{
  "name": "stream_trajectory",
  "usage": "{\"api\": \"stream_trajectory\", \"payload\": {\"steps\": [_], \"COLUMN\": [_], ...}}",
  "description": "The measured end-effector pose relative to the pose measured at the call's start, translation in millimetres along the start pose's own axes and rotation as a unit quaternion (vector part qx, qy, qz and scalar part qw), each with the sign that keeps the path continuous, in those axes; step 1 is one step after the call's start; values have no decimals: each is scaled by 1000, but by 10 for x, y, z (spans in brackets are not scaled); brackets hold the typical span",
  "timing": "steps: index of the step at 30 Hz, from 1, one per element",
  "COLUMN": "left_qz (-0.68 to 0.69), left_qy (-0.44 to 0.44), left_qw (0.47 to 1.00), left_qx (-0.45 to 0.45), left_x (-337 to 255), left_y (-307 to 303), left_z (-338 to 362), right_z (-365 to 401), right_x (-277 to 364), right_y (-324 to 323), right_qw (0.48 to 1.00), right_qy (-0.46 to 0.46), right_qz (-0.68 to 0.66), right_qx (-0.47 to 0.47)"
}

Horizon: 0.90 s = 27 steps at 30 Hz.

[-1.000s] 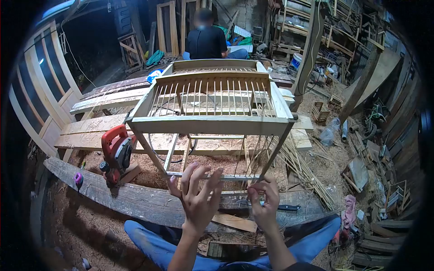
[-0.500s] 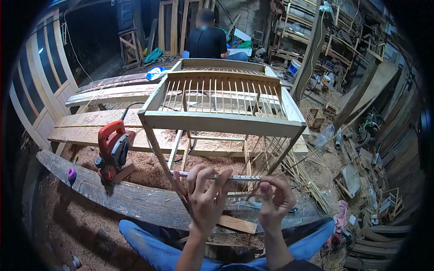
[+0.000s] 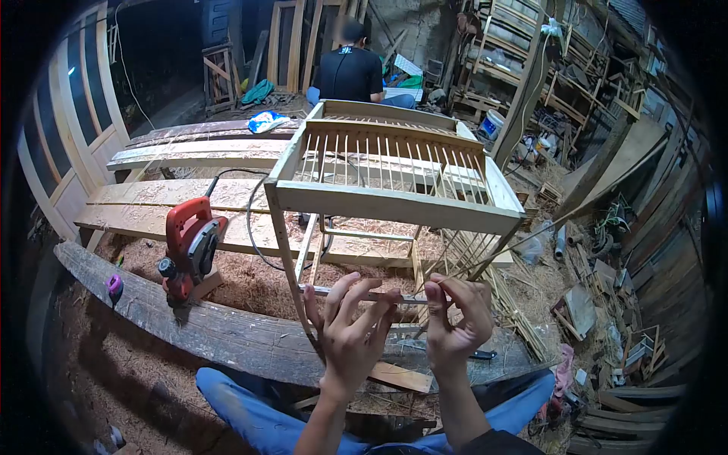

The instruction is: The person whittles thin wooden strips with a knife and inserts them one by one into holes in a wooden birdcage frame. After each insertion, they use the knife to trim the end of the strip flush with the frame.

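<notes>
A wooden frame (image 3: 394, 206) with a row of thin bamboo rods stands tilted in front of me on its legs. My left hand (image 3: 353, 326) has its fingers curled over the low crossbar (image 3: 321, 291) between the near legs. Close to that bar's right end, my right hand (image 3: 459, 326) pinches a thin bamboo stick (image 3: 565, 218), whose long end reaches up to the right. Its tip near my fingers is too small to make out. More bamboo sticks (image 3: 519, 322) lie in a bundle beyond my right hand.
A red power planer (image 3: 189, 246) rests on the left of the weathered plank (image 3: 205, 334), near a purple roll (image 3: 114, 286). A dark-handled tool (image 3: 483, 354) lies by my right wrist. Long boards (image 3: 159, 199) stretch behind. A person (image 3: 350, 72) sits at the back.
The wooden frame has shifted right and turned slightly in view. My right hand has moved a little left and up, its pinched fingers closer to my left hand.
</notes>
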<state>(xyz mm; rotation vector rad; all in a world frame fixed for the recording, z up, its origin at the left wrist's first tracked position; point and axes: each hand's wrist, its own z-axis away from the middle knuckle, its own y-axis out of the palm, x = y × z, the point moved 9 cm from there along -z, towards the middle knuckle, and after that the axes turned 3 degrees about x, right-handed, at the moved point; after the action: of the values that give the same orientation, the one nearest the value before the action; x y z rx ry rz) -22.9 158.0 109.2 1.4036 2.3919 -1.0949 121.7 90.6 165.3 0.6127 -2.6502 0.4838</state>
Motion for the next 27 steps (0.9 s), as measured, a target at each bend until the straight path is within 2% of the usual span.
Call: {"api": "stream_trajectory", "payload": {"steps": [18,27], "left_qz": [-6,0], "left_qy": [0,-3], "left_qw": [1000,1000], "left_qx": [-9,-9], "left_x": [-1,-19], "left_y": [6,-7], "left_z": [6,-3], "right_z": [1,-39], "right_x": [56,138], "right_y": [11,72], "right_qw": [999,997], "right_qy": [-21,-21], "right_qz": [40,75], "right_qx": [-7,26]}}
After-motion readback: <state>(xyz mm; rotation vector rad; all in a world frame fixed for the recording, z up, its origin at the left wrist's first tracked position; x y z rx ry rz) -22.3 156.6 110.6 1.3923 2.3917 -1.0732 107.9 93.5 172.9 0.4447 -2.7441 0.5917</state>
